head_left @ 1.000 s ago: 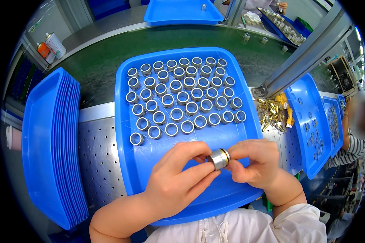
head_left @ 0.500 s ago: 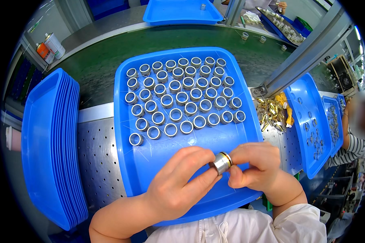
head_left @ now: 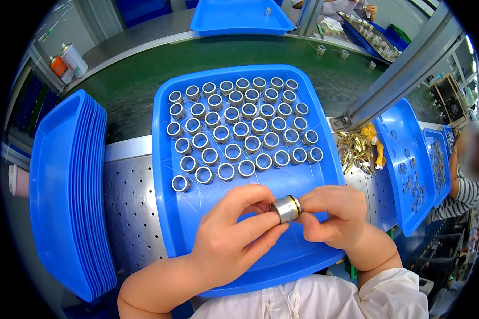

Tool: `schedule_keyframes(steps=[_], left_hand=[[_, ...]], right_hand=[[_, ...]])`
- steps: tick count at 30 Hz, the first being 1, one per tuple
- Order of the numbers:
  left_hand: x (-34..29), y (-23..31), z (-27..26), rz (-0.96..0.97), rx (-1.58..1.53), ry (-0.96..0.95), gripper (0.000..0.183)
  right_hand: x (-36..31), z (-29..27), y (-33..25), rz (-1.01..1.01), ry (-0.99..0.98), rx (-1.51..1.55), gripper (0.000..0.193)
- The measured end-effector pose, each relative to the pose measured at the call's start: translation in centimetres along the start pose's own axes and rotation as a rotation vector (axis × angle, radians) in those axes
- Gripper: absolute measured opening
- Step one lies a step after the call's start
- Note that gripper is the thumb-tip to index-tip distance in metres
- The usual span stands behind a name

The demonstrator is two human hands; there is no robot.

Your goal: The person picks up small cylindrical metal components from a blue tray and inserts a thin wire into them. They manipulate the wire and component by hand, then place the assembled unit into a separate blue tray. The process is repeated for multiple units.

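Observation:
Over the near part of a blue tray (head_left: 197,234), a short silvery metal sleeve (head_left: 285,209) lies on its side between my two hands. My left hand (head_left: 231,234) pinches its left end between thumb and fingers. Against the right end, where a gold-coloured band shows, the thumb and forefinger of my right hand (head_left: 338,215) are closed. What lies under those right fingertips is hidden. Several similar metal sleeves (head_left: 232,152) stand upright in rows across the tray's far part, open ends up, with thin wires among them.
A stack of blue trays (head_left: 64,196) stands at the left. Right of my tray are a heap of brass-coloured pieces (head_left: 356,151) and a tray with rings (head_left: 394,175). A metal post (head_left: 394,74) slants over the green belt (head_left: 127,85). Other people work at the right and far side.
The sleeve has moved slightly left and up and lies closer to level. My left fingers have shifted their grip on it. My right hand has hardly moved.

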State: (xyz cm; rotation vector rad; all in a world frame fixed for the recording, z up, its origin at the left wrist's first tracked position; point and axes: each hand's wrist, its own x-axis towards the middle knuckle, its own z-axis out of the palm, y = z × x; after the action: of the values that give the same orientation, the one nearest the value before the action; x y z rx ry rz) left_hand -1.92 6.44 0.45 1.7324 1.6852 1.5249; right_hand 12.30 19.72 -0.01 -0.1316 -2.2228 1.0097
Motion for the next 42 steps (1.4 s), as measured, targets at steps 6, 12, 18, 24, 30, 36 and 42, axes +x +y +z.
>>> schedule_keyframes(steps=[6,12,18,24,30,36,42], left_hand=[[-0.25,-0.14,0.26,0.103,0.128,0.019,0.025],[-0.10,-0.14,0.48,0.181,0.141,0.030,0.026],[-0.13,-0.02,0.67,0.180,0.118,0.048,0.026],[0.11,-0.29,0.48,0.224,0.197,0.083,0.027],[0.16,-0.49,0.37,0.296,0.261,0.068,0.027],[0.21,-0.54,0.12,0.290,0.258,0.035,0.026],[0.12,0.09,-0.01,-0.069,-0.039,-0.013,0.023]], right_hand=[[-0.09,0.08,0.03,0.000,0.008,-0.002,0.014],[-0.34,0.05,-0.02,-0.009,0.006,-0.011,0.015],[-0.40,-0.11,0.06,-0.014,0.007,0.002,0.012],[-0.34,-0.14,-0.29,0.242,-0.027,0.136,0.011],[-0.31,-0.18,-0.16,0.228,-0.044,0.108,0.012],[-0.46,-0.10,-0.27,0.267,-0.026,0.179,0.015],[-0.17,0.02,-0.12,0.042,-0.018,0.005,0.017]])
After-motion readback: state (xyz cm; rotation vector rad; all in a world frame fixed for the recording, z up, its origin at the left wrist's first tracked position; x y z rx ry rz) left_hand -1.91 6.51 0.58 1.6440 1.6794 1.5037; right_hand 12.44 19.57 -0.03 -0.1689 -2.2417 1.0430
